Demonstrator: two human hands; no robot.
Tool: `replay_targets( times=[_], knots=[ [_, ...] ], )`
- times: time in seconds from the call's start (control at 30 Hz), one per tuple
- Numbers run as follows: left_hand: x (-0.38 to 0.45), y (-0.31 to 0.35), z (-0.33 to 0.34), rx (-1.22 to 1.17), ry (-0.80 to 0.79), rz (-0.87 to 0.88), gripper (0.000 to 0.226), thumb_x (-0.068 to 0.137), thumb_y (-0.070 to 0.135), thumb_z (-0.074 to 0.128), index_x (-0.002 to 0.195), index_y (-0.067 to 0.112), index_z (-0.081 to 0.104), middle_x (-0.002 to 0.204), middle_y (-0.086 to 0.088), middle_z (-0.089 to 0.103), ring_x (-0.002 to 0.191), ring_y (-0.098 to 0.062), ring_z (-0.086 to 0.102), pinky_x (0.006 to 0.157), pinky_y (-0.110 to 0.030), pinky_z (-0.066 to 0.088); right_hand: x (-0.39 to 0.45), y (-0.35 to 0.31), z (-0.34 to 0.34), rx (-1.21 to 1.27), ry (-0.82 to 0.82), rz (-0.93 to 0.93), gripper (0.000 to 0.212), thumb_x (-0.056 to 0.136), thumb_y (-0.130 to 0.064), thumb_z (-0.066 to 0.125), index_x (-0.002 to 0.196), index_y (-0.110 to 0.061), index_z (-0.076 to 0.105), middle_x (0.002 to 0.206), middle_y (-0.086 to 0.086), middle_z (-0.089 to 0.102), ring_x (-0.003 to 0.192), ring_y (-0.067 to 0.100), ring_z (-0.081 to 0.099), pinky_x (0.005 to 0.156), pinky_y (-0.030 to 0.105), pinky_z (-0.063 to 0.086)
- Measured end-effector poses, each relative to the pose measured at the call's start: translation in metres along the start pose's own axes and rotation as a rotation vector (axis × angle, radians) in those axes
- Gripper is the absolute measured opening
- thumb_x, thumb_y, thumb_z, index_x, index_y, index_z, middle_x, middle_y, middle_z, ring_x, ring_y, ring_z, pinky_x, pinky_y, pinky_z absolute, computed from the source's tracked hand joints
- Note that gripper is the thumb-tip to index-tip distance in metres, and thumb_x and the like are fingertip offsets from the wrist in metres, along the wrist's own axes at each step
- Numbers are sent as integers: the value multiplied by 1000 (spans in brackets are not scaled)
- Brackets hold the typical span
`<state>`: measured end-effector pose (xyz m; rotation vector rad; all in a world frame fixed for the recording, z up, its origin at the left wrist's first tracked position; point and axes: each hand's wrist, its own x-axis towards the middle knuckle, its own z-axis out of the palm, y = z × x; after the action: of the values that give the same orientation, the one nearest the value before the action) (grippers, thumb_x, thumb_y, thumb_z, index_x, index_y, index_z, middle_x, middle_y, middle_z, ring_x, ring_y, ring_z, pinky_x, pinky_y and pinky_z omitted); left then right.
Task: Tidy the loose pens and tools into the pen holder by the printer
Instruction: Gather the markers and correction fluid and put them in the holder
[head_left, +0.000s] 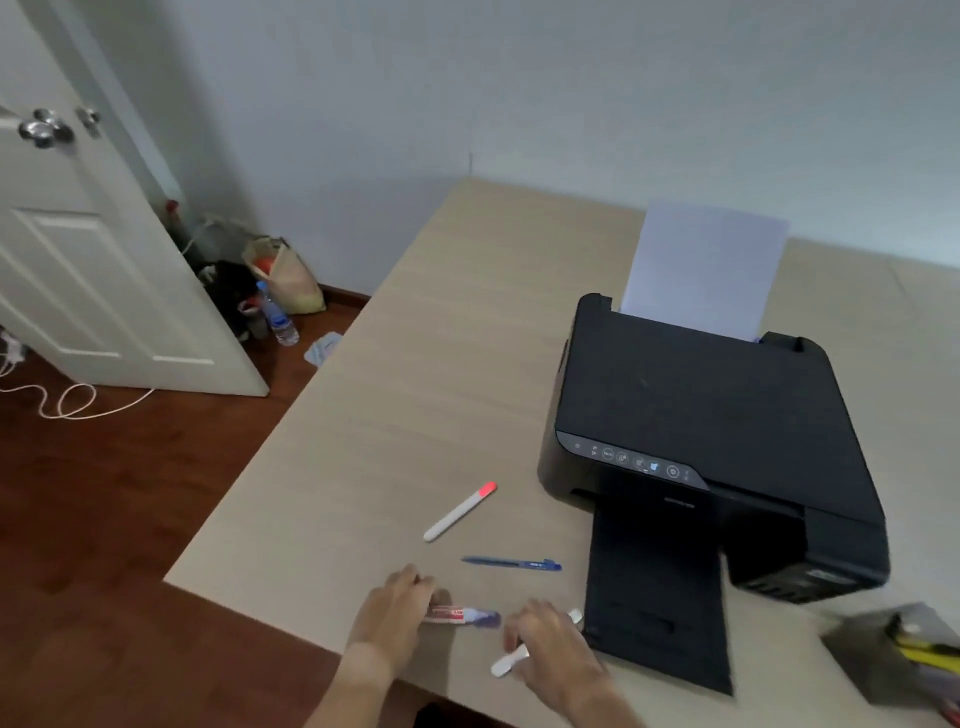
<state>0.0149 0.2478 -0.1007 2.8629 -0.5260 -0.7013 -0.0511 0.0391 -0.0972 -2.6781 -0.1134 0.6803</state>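
A white marker with a red cap (460, 512) lies on the beige desk (415, 364), left of the black printer (711, 431). A blue pen (511, 563) lies nearer me. My left hand (395, 608) rests on the end of a red-and-blue tube-shaped item (465, 616) near the front edge. My right hand (550, 649) is closed around a white pen-like tool (511, 661), whose ends stick out on both sides. The grey pen holder (862, 654) stands at the lower right, blurred, with yellow and dark tools in it.
The printer's black output tray (660, 597) stretches toward me beside my right hand. White paper (701, 270) stands in the printer's rear feed. Left of the desk are wooden floor, an open white door (88, 249), a cable, bags and a water bottle (278, 319).
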Motion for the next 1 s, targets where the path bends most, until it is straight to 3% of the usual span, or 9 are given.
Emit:
replay_targets(
  times=[0.13,0.27,0.4,0.5,0.57,0.63,0.73,0.83,1.0],
  knots=[
    [10,-7,1,127,-55,65,29,90,19,55,118,24,57,124,0,55,122,-23,50,99,-33,41,3,-10,-1,0,67,21,15,90,-9,49,99,-20,53,111,4,57,107,24,51,91,34,39],
    [16,-9,-3,112,-52,102,33,94,24,48,126,28,53,128,2,55,126,-22,46,104,-35,37,2,-8,1,-11,66,48,32,86,-9,59,113,-19,46,119,3,50,111,23,48,97,36,39],
    [15,-7,-11,-36,-17,98,30,99,25,45,126,29,58,123,2,60,120,-21,53,101,-35,40,0,-6,5,-81,4,94,27,89,-7,56,114,-14,48,122,10,50,112,28,49,98,38,37],
    [9,-4,-18,-257,81,94,17,96,26,53,107,27,66,104,4,64,101,-17,60,89,-30,48,-2,-7,4,-80,16,60,23,93,-10,50,115,-12,47,122,11,51,112,29,49,97,40,38],
    [5,0,-23,-372,171,123,6,91,26,64,94,31,64,89,12,62,84,-6,59,77,-23,49,-6,-7,4,-2,111,2,21,95,-15,43,116,-15,46,120,7,51,108,26,51,94,38,40],
    [3,6,-27,-440,259,176,16,85,26,73,85,34,59,76,18,57,70,0,53,67,-15,43,-11,-8,0,129,270,-53,25,95,-19,37,119,-19,45,116,1,52,101,21,54,90,34,43],
    [4,23,-35,-470,399,229,15,83,26,78,77,26,63,73,13,56,68,-2,51,66,-19,45,-15,-10,-12,384,512,-13,32,93,-20,40,125,-23,43,105,-4,57,84,15,57,74,26,42],
    [8,52,-44,-490,498,245,24,92,24,69,71,23,57,66,10,56,66,-6,53,65,-18,43,-20,2,-28,596,702,88,36,93,-16,45,128,-23,41,93,-7,58,71,9,54,66,25,43],
    [18,121,-52,-556,428,284,24,103,34,42,79,31,46,59,9,64,56,-5,60,59,-16,49,-55,54,-53,633,831,179,44,87,-13,45,130,-24,43,83,-11,53,64,3,50,64,15,38]
  ],
)
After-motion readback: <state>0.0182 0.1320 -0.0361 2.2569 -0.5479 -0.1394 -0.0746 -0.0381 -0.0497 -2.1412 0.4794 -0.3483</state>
